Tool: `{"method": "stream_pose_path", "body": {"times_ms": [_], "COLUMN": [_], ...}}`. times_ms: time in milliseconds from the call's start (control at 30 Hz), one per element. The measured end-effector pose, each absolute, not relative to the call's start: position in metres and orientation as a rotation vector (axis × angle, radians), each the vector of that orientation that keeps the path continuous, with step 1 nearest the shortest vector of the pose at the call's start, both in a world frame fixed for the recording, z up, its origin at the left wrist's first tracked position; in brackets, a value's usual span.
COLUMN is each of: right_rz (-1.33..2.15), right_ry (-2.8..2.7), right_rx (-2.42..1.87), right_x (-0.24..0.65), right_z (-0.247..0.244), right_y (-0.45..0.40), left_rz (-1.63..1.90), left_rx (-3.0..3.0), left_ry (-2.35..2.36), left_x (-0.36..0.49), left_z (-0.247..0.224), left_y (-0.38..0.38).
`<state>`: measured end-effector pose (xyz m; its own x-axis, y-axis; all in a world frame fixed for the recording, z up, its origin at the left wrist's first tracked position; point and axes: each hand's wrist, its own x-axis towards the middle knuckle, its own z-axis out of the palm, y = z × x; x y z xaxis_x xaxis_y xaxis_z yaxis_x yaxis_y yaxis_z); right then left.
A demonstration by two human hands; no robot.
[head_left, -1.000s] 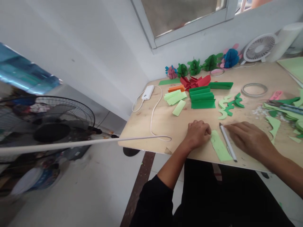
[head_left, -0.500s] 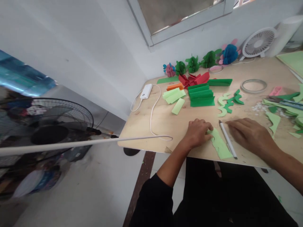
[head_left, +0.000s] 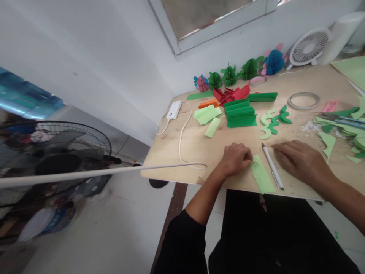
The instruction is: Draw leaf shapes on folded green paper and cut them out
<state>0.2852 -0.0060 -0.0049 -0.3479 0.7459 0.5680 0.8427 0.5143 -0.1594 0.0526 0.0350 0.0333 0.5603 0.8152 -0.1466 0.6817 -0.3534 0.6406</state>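
A light green paper piece [head_left: 262,176] with an uneven edge lies near the table's front edge. My left hand [head_left: 236,160] is closed at its upper left side, thumb and fingers pressed together; whatever is between them is hidden. Just right of the paper lies a white pen [head_left: 273,167], its dark tip pointing away from me. My right hand [head_left: 302,161] rests on the table beside the pen with fingers stretched out, holding nothing.
Folded green strips [head_left: 241,114], pale green strips [head_left: 207,114], red folded paper [head_left: 230,95] and wavy cutouts [head_left: 266,123] lie beyond my hands. Paper scraps [head_left: 327,144] and a tape roll [head_left: 303,101] are at right. A white cable [head_left: 182,140] crosses the left side.
My left thumb and fingers have come together and drawn slightly left off the paper. The paper's near end has shifted a little to the left. My right hand stays beside the pen.
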Motion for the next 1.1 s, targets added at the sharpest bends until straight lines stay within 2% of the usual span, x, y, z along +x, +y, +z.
{"method": "stream_pose_path", "body": {"times_ms": [233, 433, 600, 833, 1100], "right_rz": [-0.082, 0.035, 0.111, -0.017, -0.160], "right_ry": [-2.043, -1.876, -1.909, -2.156, -2.291], "right_rx": [-1.381, -1.458, -1.416, -1.152, -1.122], "right_x": [0.285, 0.284, 0.277, 0.261, 0.250], "right_z": [0.000, 0.014, 0.025, 0.020, 0.001], "right_y": [-0.008, -0.017, -0.037, -0.053, -0.047], "left_rz": [0.491, 0.730, 0.864, 0.933, 0.784], "left_rx": [1.840, 1.708, 1.674, 1.812, 1.897], "left_ry": [1.001, 1.093, 1.290, 1.651, 2.045], "left_x": [0.026, 0.023, 0.022, 0.020, -0.013], "left_z": [0.041, 0.030, 0.014, 0.015, 0.024], "left_y": [0.039, 0.046, 0.054, 0.049, 0.071]}}
